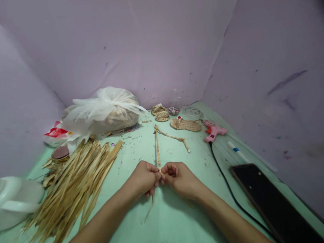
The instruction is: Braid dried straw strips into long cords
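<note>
My left hand (144, 179) and my right hand (179, 178) meet at the middle of the green table (185, 223), both pinched on the near end of a thin braided straw cord (157, 146). The cord runs away from my hands toward the back, where it bends right into a second stretch (177, 138). Loose straw ends (150, 207) hang below my left fingers. A big heap of flat dry straw strips (74, 179) lies just left of my left forearm.
A white plastic bag (105, 110) of straw and a red-white bag (56, 133) sit at the back left. A white pot (12, 200) is at the left edge. Woven straw pieces (186, 124), a pink glue gun (214, 131) with black cable (227, 185), a pen (236, 149) and a dark phone (270, 199) lie right.
</note>
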Demonstrator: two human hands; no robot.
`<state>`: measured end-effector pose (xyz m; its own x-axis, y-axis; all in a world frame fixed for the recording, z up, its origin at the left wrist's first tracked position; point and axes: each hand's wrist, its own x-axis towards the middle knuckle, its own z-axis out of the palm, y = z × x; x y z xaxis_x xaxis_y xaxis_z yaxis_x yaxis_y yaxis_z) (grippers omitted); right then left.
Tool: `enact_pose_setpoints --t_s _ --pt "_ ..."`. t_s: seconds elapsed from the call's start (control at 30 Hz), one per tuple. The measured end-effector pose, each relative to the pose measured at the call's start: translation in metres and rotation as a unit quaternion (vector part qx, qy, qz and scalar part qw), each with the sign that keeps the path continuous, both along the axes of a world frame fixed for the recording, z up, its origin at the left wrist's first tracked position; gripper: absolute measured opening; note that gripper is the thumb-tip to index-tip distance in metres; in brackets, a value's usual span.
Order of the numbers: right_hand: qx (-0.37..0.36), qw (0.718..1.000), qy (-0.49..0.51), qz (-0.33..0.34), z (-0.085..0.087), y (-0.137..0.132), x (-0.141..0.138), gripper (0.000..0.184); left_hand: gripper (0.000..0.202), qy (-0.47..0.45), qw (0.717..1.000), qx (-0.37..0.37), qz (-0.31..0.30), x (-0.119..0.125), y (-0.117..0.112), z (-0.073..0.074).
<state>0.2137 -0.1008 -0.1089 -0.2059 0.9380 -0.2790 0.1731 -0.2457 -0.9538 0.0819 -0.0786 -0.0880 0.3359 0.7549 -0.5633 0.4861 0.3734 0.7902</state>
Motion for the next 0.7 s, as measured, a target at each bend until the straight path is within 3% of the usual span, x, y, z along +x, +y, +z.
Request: enact_pose_setpoints --t_s 0.13,0.3,0.43,0.53,0.7 --pt "0.075 0.987 -0.145 -0.002 -0.009 -0.002 0.0 0.007 0.015 0.105 0.991 0.081 -0.013 0.002 0.0 -0.002" --pt "0.079 0.983 -0.167 -0.017 -0.009 -0.003 0.0 0.007 0.014 0.098 0.972 0.205 -0.065 -0.003 0.003 -0.005" --pt "0.086 0.983 -0.163 0.018 -0.002 0.0 0.008 0.012 0.012 0.026 0.985 0.155 -0.072 -0.007 0.006 -0.009" --pt "0.074 0.979 -0.178 0.062 0.004 0.004 0.019 0.015 0.011 0.023 0.988 0.143 -0.062 -0.007 0.006 -0.011" --pt "0.008 0.979 -0.178 0.103 0.014 0.005 0.038 0.019 0.012 0.02 0.992 0.12 -0.039 -0.004 0.005 -0.012"
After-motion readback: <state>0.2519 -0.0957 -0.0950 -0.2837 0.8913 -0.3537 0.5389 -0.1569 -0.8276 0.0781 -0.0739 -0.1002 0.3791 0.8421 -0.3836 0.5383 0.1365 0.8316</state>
